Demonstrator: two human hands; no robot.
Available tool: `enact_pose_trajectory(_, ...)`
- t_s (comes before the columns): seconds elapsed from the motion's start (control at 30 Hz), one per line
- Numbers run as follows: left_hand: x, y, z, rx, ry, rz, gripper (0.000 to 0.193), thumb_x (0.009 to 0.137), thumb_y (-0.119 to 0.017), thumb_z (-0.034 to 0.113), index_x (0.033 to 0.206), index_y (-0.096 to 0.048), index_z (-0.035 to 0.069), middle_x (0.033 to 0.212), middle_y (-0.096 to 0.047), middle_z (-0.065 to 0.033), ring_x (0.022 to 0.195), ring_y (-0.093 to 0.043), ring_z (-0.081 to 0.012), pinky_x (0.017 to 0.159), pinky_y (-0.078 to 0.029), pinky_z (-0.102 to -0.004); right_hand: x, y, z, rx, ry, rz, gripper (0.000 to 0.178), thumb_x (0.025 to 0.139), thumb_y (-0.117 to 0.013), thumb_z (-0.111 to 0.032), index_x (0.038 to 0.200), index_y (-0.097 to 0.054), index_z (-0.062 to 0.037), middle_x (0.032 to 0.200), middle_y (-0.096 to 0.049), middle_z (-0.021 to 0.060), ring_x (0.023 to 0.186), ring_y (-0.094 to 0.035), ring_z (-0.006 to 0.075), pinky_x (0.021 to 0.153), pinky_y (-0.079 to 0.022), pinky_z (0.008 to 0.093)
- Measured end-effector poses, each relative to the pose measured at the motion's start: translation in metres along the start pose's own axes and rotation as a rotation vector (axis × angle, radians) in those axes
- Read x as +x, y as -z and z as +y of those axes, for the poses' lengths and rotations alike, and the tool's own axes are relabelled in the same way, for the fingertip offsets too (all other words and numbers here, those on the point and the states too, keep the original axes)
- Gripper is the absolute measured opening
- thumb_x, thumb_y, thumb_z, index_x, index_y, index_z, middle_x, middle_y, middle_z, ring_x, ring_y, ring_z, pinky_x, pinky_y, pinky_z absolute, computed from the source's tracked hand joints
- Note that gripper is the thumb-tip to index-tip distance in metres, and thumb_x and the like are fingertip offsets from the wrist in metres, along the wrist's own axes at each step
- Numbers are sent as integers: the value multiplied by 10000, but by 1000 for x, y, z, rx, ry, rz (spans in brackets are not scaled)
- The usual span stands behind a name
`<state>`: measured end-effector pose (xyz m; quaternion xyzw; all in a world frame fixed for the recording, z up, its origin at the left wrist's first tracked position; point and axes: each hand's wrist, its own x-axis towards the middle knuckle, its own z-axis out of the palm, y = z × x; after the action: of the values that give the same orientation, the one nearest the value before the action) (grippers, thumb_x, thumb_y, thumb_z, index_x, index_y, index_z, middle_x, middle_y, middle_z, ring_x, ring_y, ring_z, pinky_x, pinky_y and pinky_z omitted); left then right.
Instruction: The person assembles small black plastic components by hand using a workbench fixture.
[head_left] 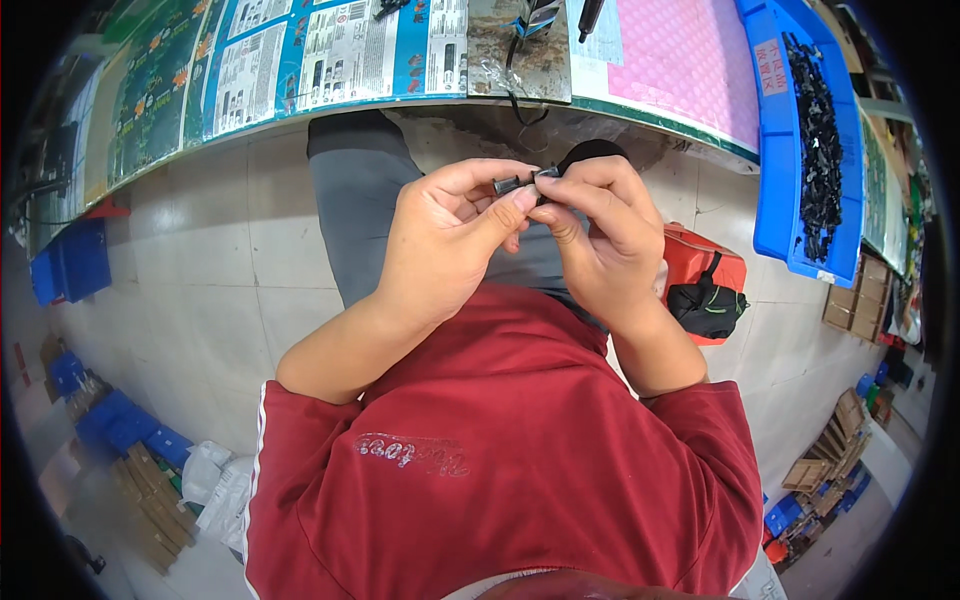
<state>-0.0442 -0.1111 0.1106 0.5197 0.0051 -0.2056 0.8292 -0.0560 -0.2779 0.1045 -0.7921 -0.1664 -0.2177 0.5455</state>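
Observation:
Both my hands meet over my lap, just short of the table edge. Between the fingertips of my left hand (455,220) is a small black cylindrical part (508,185), held roughly level. The thumb and forefinger of my right hand (610,215) pinch the other end of the small dark piece, close to the left fingertips. Whether this is one part or two joined together I cannot tell. The fingers hide much of it.
A blue bin (770,180) full of small black parts (815,150) stands at the right. On the table (660,135) lie printed sheets (335,60), a metal plate (490,70) with a cable, and pink bubble wrap (685,60). A red-orange bag (690,260) sits on the floor.

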Motion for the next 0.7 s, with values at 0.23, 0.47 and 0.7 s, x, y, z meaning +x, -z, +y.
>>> enact_pose_trajectory(0.23, -2, -2, 0, 12, -17, 17, 243, 950, -645, 61, 1167, -643, -49, 918, -691, -70, 771, -624, -74, 638, -515, -209, -1, -3, 6, -44, 38, 19, 192, 736, -777, 35, 870, -646, -8, 833, -595, 96, 730, -601, 221, 601, -488, 301)
enact_pose_trajectory(0.47, -5, -8, 5, 51, -18, 28, 244, 958, -633, 65, 1174, -639, -50, 960, -698, -76, 794, -635, -82, 649, -521, -207, -2, -1, 7, -37, 36, 43, 187, 756, -765, 30, 859, -614, -12, 835, -596, 101, 729, -596, 223, 600, -488, 307)
enact_pose_trajectory(0.7, -3, -5, 0, 38, -24, 29, 246, 955, -628, 44, 1185, -626, -41, 998, -703, -131, 794, -637, -112, 643, -514, -226, -6, 2, 2, 116, -118, 64, 139, 820, -694, 81, 904, -605, 16, 896, -642, 120, 743, -665, 192, 633, -544, 265)
